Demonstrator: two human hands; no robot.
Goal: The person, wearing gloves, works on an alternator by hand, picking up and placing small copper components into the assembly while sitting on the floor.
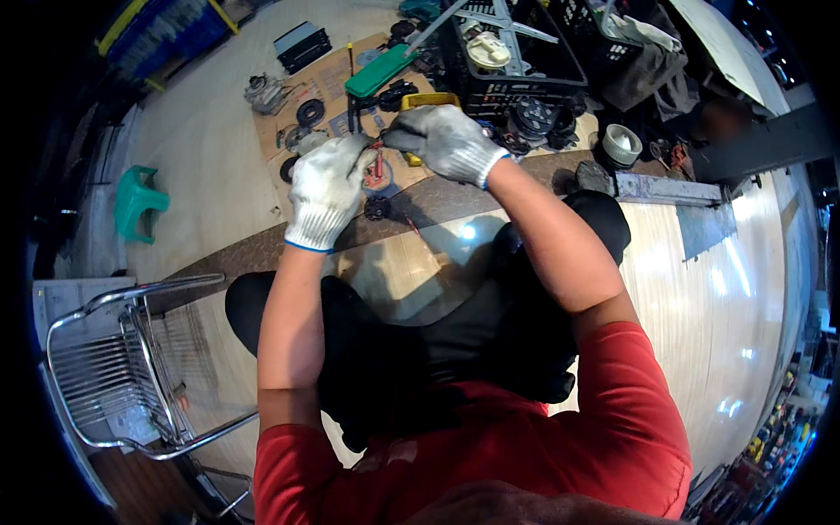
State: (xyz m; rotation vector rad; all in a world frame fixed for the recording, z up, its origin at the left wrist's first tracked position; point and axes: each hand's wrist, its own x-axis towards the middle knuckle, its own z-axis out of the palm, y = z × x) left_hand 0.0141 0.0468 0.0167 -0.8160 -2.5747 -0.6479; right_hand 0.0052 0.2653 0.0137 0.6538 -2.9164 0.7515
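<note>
Both of my hands wear white knitted work gloves with dark-stained fingers. My left hand (327, 182) and my right hand (448, 142) come together over a sheet of cardboard (280, 131) on the floor. Their fingers are curled in a pinch around a small red part (377, 164), whose kind I cannot make out. It shows just below the fingertips. Behind my right hand is a yellow tray (429, 99), partly covered by the glove. A small dark round part (377, 208) lies just below the red part.
A green case (380, 70), a black ring (310, 112) and a metal machine part (266, 93) lie ahead. Black crates (516, 94) stand at the far right, near a white round tub (621, 143). To the left are a green stool (140, 205) and a metal-framed chair (105, 376).
</note>
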